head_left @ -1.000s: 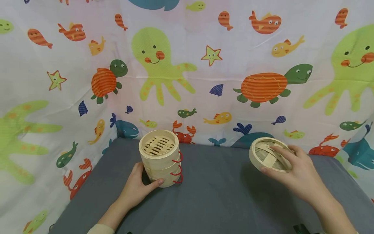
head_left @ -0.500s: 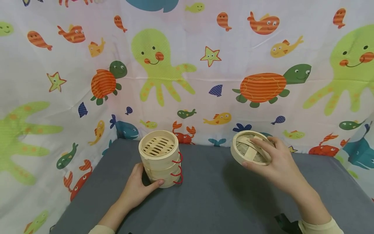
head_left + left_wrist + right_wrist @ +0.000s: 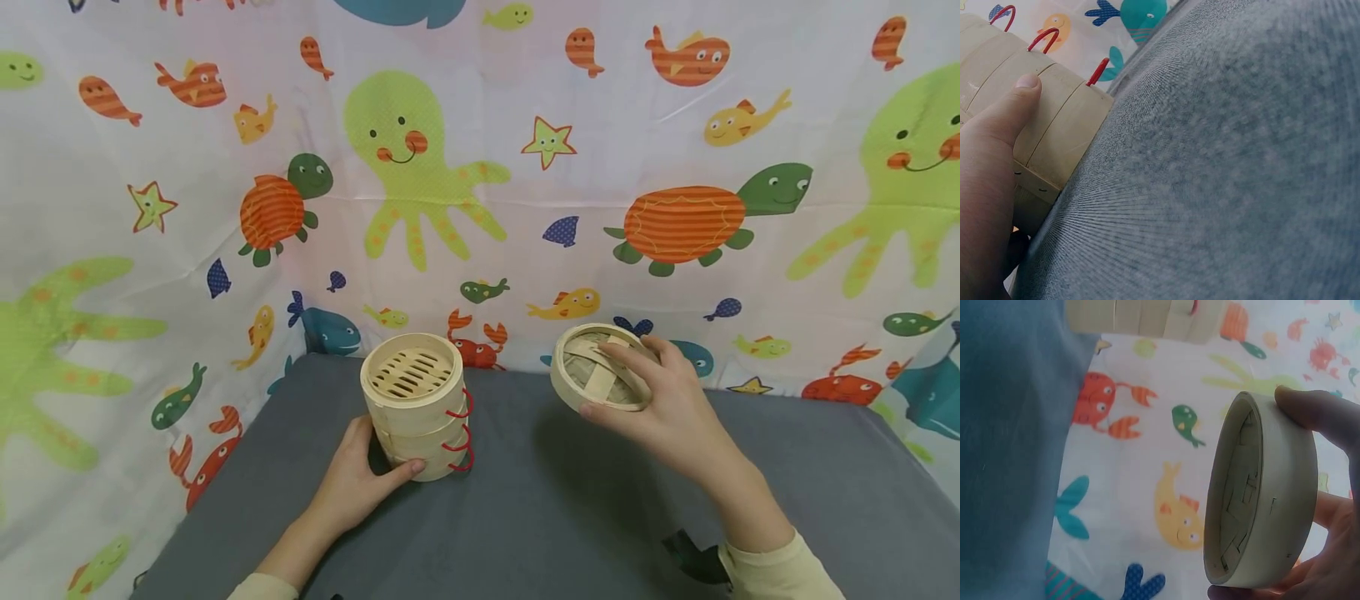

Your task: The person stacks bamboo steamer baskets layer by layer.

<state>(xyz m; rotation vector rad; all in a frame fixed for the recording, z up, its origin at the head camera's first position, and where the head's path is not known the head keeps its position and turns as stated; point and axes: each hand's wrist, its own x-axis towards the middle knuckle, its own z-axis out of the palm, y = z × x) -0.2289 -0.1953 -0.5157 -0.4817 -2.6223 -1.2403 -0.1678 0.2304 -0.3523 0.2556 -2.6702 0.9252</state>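
Observation:
A stack of pale bamboo steamer baskets (image 3: 416, 417) stands on the table, its slotted top uncovered and red loops down its right side. My left hand (image 3: 360, 479) grips the stack low, the thumb across its front; in the left wrist view the thumb (image 3: 1007, 112) lies on the basket wall (image 3: 1066, 119). Up in the air to the right, my right hand (image 3: 667, 408) holds the round woven steamer lid (image 3: 600, 375) by its rim, tilted. The right wrist view shows the lid's hollow underside (image 3: 1238, 487), with fingers and thumb at opposite sides of the rim.
A dark grey cloth (image 3: 510, 517) covers the table. Behind it hangs a white curtain (image 3: 525, 67) printed with sea animals, which also runs along the left side. A dark strap (image 3: 693, 558) hangs by the right sleeve (image 3: 776, 575).
My right hand has carried the lid leftward and slightly up, closer to the stack. The left hand and the baskets have stayed in place.

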